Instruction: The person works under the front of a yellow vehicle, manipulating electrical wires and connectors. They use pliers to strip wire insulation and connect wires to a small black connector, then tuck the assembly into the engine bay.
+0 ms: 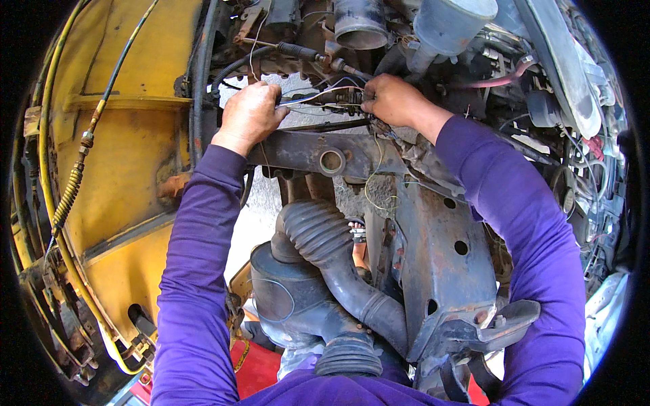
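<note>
The left arm (200, 271) reaches forward, the right arm (525, 203) bows outward; left hand (249, 114) and right hand (394, 101) face each other, fingers curled inward.

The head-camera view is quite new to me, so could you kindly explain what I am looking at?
Certainly. There is no robot here: a camera worn on a person's head looks down past two purple sleeves, and its fisheye lens bends straight edges. The bare left hand pinches thin wires, which run across to the right hand; that hand's exact grip is hidden. Around them is machinery: a dark metal crossbar and ribbed black hose below, with a yellow panel at left.
</note>
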{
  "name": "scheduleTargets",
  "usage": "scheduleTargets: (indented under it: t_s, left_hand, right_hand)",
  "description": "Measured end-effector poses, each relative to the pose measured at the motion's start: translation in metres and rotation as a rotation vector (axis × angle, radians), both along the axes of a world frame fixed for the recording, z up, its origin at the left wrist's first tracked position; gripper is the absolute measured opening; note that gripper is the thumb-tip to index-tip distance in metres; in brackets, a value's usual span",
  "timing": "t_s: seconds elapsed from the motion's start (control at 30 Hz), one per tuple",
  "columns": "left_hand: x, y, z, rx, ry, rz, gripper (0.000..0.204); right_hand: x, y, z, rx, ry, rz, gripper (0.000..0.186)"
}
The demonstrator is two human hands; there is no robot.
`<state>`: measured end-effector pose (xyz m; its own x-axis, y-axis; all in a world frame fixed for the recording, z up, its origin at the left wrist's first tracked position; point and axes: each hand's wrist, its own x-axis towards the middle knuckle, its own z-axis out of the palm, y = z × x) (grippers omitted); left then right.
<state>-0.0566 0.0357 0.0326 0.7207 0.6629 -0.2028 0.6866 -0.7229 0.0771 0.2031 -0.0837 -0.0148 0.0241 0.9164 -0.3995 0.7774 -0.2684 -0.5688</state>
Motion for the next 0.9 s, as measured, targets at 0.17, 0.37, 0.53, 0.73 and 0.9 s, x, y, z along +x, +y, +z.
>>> scheduleTargets:
  t_s: [0.17,0.37,0.53,0.73,0.9]
  left_hand:
    - [-0.003,-0.007,-0.011,-0.052,-0.116,-0.021,0.032]
    - [-0.010,0.010,-0.001,-0.584,-0.299,0.126,0.051]
    - [-0.013,0.005,0.019,-0.372,-0.216,-0.047,0.048]
    - [0.003,-0.021,0.024,0.049,0.042,-0.191,0.044]
    - [-0.007,-0.018,0.010,0.100,0.034,-0.098,0.029]
  right_hand:
    - [-0.004,0.004,0.002,-0.015,0.046,0.009,0.034]
    - [0.004,-0.001,-0.015,0.043,-0.016,0.039,0.032]
    - [0.003,0.003,-0.005,-0.032,0.028,0.083,0.031]
    - [0.005,0.002,-0.003,-0.014,0.021,0.059,0.029]
    - [0.006,0.004,-0.001,-0.020,0.087,0.069,0.025]
